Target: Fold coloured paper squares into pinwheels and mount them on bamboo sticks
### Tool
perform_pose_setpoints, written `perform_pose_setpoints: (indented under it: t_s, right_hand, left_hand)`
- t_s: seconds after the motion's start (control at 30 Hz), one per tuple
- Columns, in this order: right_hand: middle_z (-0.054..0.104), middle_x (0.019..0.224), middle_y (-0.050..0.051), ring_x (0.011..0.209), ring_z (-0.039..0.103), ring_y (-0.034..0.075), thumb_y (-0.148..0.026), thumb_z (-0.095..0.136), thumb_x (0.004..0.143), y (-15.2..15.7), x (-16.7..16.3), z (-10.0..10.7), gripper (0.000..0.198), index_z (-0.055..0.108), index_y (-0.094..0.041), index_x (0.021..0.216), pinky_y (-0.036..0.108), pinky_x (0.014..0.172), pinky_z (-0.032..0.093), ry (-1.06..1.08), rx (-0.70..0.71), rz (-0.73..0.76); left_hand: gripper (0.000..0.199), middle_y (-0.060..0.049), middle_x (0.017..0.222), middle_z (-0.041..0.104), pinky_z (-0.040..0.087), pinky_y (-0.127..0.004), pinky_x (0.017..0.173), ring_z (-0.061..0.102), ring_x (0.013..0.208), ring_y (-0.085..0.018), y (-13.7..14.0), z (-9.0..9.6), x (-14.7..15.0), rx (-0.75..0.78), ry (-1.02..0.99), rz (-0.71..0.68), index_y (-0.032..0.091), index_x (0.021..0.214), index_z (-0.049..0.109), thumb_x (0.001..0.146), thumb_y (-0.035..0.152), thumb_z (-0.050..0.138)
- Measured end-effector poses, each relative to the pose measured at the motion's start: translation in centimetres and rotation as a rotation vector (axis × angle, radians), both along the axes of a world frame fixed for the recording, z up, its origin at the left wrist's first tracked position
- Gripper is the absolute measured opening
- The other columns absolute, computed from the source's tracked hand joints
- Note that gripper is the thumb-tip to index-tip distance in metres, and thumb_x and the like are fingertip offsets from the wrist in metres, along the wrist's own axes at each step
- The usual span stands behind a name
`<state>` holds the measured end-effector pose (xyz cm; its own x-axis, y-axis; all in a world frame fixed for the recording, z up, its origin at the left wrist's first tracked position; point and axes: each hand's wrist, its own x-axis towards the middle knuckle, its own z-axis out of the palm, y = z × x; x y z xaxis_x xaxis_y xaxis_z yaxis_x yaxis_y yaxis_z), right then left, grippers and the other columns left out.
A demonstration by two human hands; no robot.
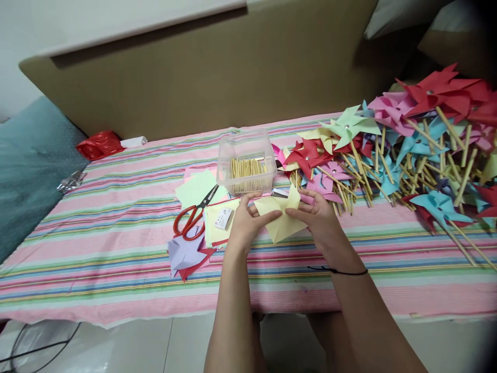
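Between my hands is a pale yellow paper square (280, 228), cut from its corners, with a corner curling upward. My left hand (250, 220) grips its left side, thumb on top and fingers beneath. On the right side, my right hand (315, 213) pinches the paper in the same way, its thumb near the middle. Left of my hands lie red-handled scissors (190, 220), partly on a stack of yellow paper squares (213, 228) that bears a small white box (223, 218). Cut purple paper (184, 253) lies below the scissors.
A clear plastic box (248, 182) of thin wooden sticks stands just beyond my hands. Finished paper pinwheels (388, 166) on sticks are heaped at the right. A red plastic bag (100, 145) rests at the far left of the striped cloth (116, 228).
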<state>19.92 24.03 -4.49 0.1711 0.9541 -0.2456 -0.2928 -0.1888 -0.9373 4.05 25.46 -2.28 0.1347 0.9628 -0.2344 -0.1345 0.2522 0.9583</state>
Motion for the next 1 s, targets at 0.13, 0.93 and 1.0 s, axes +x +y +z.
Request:
perform_pose_setpoints:
  t_s: [0.13, 0.93, 1.0]
  right_hand:
    - [0.073, 0.076, 0.001, 0.066, 0.069, 0.022, -0.031, 0.085, 0.051, -0.2, -0.7, 0.6, 0.072, 0.048, -0.023, 0.112, 0.034, 0.062, 0.055, 0.022, -0.003, 0.004]
    - [0.073, 0.073, 0.001, 0.067, 0.071, 0.024, -0.029, 0.086, 0.047, -0.2, -0.7, 1.1, 0.074, 0.046, -0.023, 0.108, 0.035, 0.062, 0.055, 0.019, -0.01, 0.056]
    - [0.073, 0.07, 0.001, 0.064, 0.07, 0.022, -0.028, 0.087, 0.047, -0.1, -0.8, 1.1, 0.074, 0.046, -0.023, 0.108, 0.033, 0.06, 0.055, 0.039, -0.015, 0.058]
  left_hand:
    - [0.062, -0.003, 0.085, 0.068, 0.05, -0.027, 0.064, 0.065, 0.073, -0.017, -0.1, 0.0, 0.9, 0.061, 0.049, 0.105, 0.02, 0.11, 0.052, 0.058, 0.029, 0.084]
    - [0.06, -0.004, 0.084, 0.068, 0.048, -0.026, 0.059, 0.063, 0.069, -0.017, 0.4, -0.8, 0.4, 0.144, 0.155, 0.087, 0.02, 0.11, 0.054, 0.059, 0.032, 0.082]
    - [0.059, -0.004, 0.086, 0.068, 0.048, -0.027, 0.058, 0.063, 0.07, -0.018, 0.5, -0.9, 0.4, 0.161, 0.157, 0.073, 0.02, 0.109, 0.054, 0.059, 0.032, 0.082]
